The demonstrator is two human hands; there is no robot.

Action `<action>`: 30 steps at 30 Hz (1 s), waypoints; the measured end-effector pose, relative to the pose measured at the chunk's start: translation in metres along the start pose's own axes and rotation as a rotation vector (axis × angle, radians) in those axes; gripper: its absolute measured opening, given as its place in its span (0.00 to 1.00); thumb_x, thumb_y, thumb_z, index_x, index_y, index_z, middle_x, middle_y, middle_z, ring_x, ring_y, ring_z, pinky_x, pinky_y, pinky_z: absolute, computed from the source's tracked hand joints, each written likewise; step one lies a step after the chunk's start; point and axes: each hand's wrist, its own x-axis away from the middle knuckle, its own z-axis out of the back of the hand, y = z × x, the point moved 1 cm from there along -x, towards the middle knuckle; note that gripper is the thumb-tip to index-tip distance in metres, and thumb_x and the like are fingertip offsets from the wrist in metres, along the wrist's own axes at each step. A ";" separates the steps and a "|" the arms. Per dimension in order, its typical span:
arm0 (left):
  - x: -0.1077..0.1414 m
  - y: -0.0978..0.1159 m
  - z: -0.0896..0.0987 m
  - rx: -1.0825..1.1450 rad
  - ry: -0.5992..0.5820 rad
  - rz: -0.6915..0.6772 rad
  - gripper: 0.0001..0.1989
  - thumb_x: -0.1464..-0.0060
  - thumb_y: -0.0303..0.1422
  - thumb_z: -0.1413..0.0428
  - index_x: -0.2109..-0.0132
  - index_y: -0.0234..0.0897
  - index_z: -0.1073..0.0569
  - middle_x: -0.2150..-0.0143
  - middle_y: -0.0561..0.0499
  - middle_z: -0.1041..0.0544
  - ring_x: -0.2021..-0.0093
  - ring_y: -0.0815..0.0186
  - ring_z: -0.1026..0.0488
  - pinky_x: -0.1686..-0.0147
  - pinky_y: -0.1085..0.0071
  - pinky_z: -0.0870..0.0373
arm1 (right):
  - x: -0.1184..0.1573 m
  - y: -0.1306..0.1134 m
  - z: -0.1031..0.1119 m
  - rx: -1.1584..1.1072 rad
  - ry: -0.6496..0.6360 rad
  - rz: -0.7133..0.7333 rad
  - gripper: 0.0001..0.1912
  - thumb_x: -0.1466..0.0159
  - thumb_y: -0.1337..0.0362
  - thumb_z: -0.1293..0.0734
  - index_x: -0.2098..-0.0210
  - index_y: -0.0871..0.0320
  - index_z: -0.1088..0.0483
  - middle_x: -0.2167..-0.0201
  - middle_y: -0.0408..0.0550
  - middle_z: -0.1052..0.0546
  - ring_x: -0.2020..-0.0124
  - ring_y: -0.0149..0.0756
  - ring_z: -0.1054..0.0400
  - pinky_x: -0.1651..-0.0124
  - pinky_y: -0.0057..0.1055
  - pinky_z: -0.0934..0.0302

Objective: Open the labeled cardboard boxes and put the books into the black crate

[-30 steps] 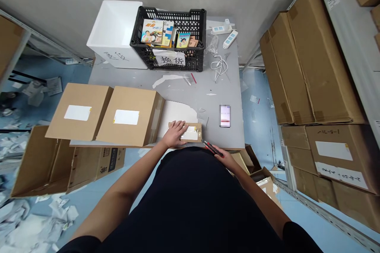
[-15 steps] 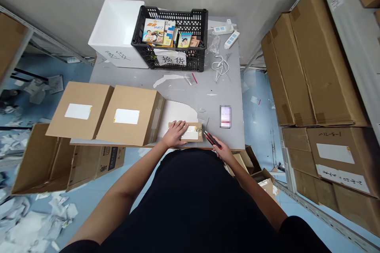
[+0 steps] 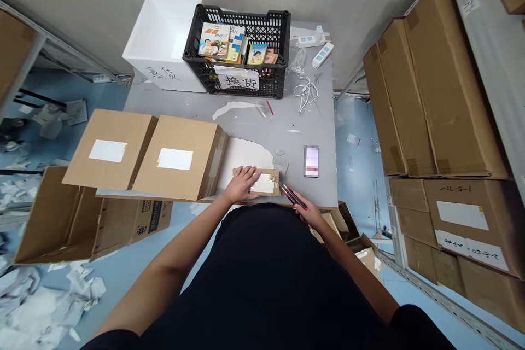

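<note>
My left hand (image 3: 241,185) lies flat on a small kraft cardboard mailer (image 3: 270,176), which has a white label (image 3: 262,186) with shiny tape at its edge. The mailer sits at the table's near edge. My right hand (image 3: 309,212) is shut around a red and black box cutter (image 3: 293,197), whose tip points up and left, close to the mailer's right corner but apart from it. Part of the mailer is hidden under my left hand.
Two large labelled cardboard boxes (image 3: 180,158) stand left of my hands on a grey table (image 3: 287,131). A phone (image 3: 311,161), a white cable (image 3: 305,93), power strips (image 3: 322,54) and a black crate of books (image 3: 235,52) sit beyond. Stacked cartons (image 3: 435,93) line the right shelves.
The box cutter has swung from pointing down-right to a steeper tilt and sits slightly nearer the mailer. My left hand stays on the mailer. The whole view has shifted slightly.
</note>
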 end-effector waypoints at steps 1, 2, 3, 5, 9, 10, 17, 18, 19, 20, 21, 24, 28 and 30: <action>0.000 0.000 0.000 0.000 0.003 -0.001 0.46 0.54 0.54 0.41 0.33 0.37 0.43 0.33 0.34 0.42 0.35 0.43 0.48 0.37 0.46 0.56 | 0.001 -0.001 0.001 0.001 -0.012 -0.006 0.35 0.38 0.58 0.37 0.32 0.48 0.46 0.78 0.37 0.30 0.86 0.24 0.43 0.83 0.21 0.49; 0.000 0.000 0.000 0.000 0.006 -0.004 0.46 0.54 0.54 0.41 0.33 0.37 0.43 0.33 0.34 0.42 0.35 0.43 0.48 0.37 0.46 0.56 | 0.002 -0.001 0.001 0.001 -0.022 -0.011 0.35 0.39 0.58 0.37 0.32 0.48 0.46 0.78 0.37 0.30 0.86 0.24 0.43 0.83 0.21 0.48; 0.000 0.000 0.000 0.001 0.009 -0.007 0.46 0.54 0.53 0.41 0.33 0.37 0.42 0.33 0.34 0.42 0.35 0.43 0.48 0.37 0.46 0.56 | 0.003 -0.001 0.002 -0.001 -0.029 -0.012 0.35 0.39 0.58 0.37 0.33 0.48 0.46 0.78 0.37 0.30 0.85 0.24 0.43 0.82 0.21 0.48; 0.000 0.000 0.000 0.004 0.010 -0.013 0.46 0.55 0.53 0.40 0.33 0.37 0.42 0.34 0.34 0.41 0.35 0.43 0.48 0.37 0.46 0.56 | 0.005 0.000 0.001 -0.006 -0.028 -0.003 0.35 0.39 0.58 0.37 0.33 0.49 0.45 0.78 0.37 0.29 0.85 0.26 0.42 0.81 0.22 0.46; 0.000 0.000 0.001 -0.011 -0.001 -0.016 0.46 0.54 0.54 0.41 0.33 0.37 0.42 0.34 0.34 0.42 0.35 0.44 0.48 0.37 0.46 0.56 | 0.007 0.004 -0.001 0.004 -0.015 0.022 0.35 0.39 0.59 0.37 0.33 0.51 0.44 0.77 0.39 0.27 0.82 0.29 0.39 0.77 0.26 0.41; 0.000 0.001 0.002 -0.016 -0.004 -0.018 0.46 0.54 0.54 0.42 0.33 0.37 0.42 0.34 0.34 0.42 0.35 0.44 0.48 0.37 0.46 0.56 | 0.007 0.004 -0.001 0.004 -0.013 0.028 0.35 0.40 0.59 0.37 0.33 0.51 0.43 0.77 0.39 0.27 0.81 0.30 0.38 0.75 0.26 0.40; -0.002 0.001 0.003 0.001 0.004 -0.013 0.47 0.55 0.53 0.40 0.33 0.36 0.42 0.33 0.34 0.42 0.34 0.43 0.48 0.36 0.45 0.57 | 0.020 0.005 0.001 -0.014 0.030 0.056 0.32 0.42 0.57 0.33 0.38 0.53 0.35 0.70 0.45 0.22 0.70 0.40 0.29 0.68 0.33 0.34; -0.003 0.002 0.003 0.004 0.004 -0.007 0.46 0.55 0.53 0.40 0.33 0.36 0.42 0.33 0.34 0.42 0.34 0.43 0.48 0.36 0.45 0.57 | 0.023 0.005 0.000 -0.017 0.042 0.054 0.32 0.42 0.57 0.33 0.38 0.53 0.36 0.70 0.45 0.22 0.70 0.40 0.29 0.69 0.33 0.34; -0.003 0.002 0.003 0.005 0.002 -0.003 0.46 0.54 0.53 0.40 0.33 0.37 0.43 0.33 0.34 0.42 0.34 0.43 0.48 0.36 0.44 0.57 | 0.027 0.006 0.000 -0.022 0.059 0.049 0.32 0.42 0.56 0.34 0.38 0.53 0.36 0.71 0.44 0.23 0.71 0.39 0.30 0.69 0.32 0.34; -0.003 0.002 0.003 0.007 0.000 0.000 0.46 0.53 0.53 0.40 0.33 0.37 0.43 0.32 0.34 0.43 0.34 0.43 0.49 0.36 0.44 0.57 | 0.030 0.007 0.001 -0.030 0.079 0.042 0.33 0.41 0.56 0.34 0.37 0.53 0.38 0.72 0.44 0.23 0.73 0.38 0.31 0.70 0.32 0.35; -0.002 0.002 0.003 0.010 -0.002 0.000 0.46 0.53 0.53 0.41 0.33 0.37 0.43 0.32 0.34 0.43 0.33 0.43 0.49 0.36 0.44 0.57 | 0.032 0.009 0.001 -0.040 0.106 0.033 0.33 0.40 0.55 0.35 0.36 0.54 0.39 0.73 0.43 0.24 0.75 0.36 0.32 0.71 0.31 0.36; 0.000 0.003 0.004 0.023 0.001 -0.016 0.47 0.52 0.56 0.43 0.32 0.36 0.45 0.32 0.33 0.44 0.32 0.43 0.51 0.35 0.44 0.59 | 0.029 0.013 0.004 -0.082 0.231 0.035 0.35 0.39 0.52 0.37 0.35 0.56 0.43 0.73 0.43 0.26 0.76 0.35 0.33 0.72 0.30 0.37; 0.006 0.002 0.005 0.054 0.051 -0.008 0.46 0.48 0.58 0.47 0.31 0.37 0.47 0.31 0.35 0.45 0.30 0.45 0.53 0.34 0.44 0.63 | -0.002 0.014 0.007 -0.096 0.379 0.076 0.35 0.42 0.51 0.34 0.39 0.57 0.40 0.59 0.51 0.25 0.70 0.37 0.32 0.70 0.31 0.35; 0.009 0.000 0.003 0.090 0.120 0.086 0.42 0.44 0.55 0.49 0.31 0.37 0.48 0.30 0.36 0.46 0.30 0.47 0.53 0.34 0.44 0.62 | -0.026 0.011 0.005 -0.107 0.402 0.079 0.35 0.43 0.50 0.33 0.40 0.58 0.40 0.56 0.53 0.26 0.71 0.36 0.33 0.70 0.32 0.35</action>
